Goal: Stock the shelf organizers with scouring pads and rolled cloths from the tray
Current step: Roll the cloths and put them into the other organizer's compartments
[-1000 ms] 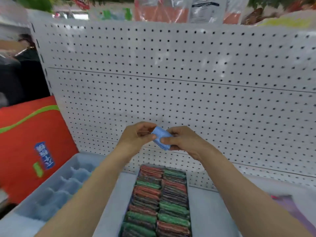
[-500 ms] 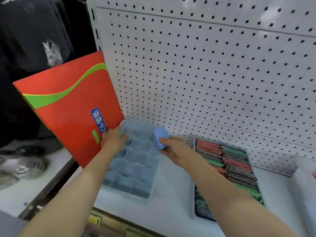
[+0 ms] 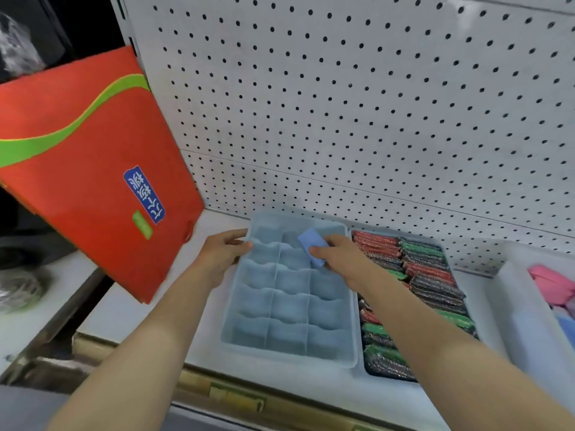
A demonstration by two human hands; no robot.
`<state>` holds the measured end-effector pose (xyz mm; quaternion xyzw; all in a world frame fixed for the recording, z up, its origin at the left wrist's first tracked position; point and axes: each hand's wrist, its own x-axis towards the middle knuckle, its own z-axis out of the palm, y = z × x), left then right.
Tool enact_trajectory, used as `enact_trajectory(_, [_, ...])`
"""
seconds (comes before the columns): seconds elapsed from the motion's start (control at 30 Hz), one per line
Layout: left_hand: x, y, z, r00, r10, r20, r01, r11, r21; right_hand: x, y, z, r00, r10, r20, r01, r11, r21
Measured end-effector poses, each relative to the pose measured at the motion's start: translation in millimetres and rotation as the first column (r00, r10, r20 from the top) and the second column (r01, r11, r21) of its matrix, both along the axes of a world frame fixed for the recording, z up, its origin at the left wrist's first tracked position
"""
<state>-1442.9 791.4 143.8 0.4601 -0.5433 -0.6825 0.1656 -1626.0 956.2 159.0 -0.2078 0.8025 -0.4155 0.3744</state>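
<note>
At the centre of the frame the right hand [image 3: 339, 259] pinches a folded blue cloth [image 3: 312, 246] between thumb and fingers, the cloth sticking out to the upper left of the hand. It hangs over the far right compartments of a pale blue divided organizer [image 3: 287, 357], low above the cells near the back rim; whether it touches a divider cannot be told. The visible compartments of the organizer hold nothing.

The left hand [image 3: 221, 252] grips the organizer's far left corner, fingers curled over the rim.

Just beside the organizer, to its right, a dark tray [image 3: 389, 375] is packed with rows of red, green and dark glittery scouring pads [image 3: 426, 272]; the right forearm crosses over its left edge. At the right edge of the frame a white bin [image 3: 519, 309] holds pink and blue cloths [image 3: 552, 283].

All sit on a white shelf [image 3: 130, 309] backed by white pegboard [image 3: 342, 104]. A red box [image 3: 84, 169] with a green stripe leans at the upper left.
</note>
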Motion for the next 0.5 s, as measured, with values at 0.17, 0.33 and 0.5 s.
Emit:
enact_trajectory(0.17, [-19.2, 40.4, -5.0, 0.995, -0.079, -0.060, 0.084, 0.993, 0.082, -14.2, 28.0, -3.0, 0.990, -0.048, -0.135, 0.041, 0.998, -0.054])
enact_trajectory(0.33, [-24.6, 56.5, -7.0, 0.995, -0.080, -0.056, 0.085, 0.993, 0.084, -10.7, 9.0, 1.3, 0.952, -0.070, -0.299, 0.012, 0.981, -0.193])
enact_trajectory(0.5, [-22.0, 52.8, -9.4, 0.997, -0.068, -0.038, 0.071, 0.996, 0.060, 1.0, -22.3, -16.4, 0.884, 0.097, -0.458, -0.145, 0.987, -0.070])
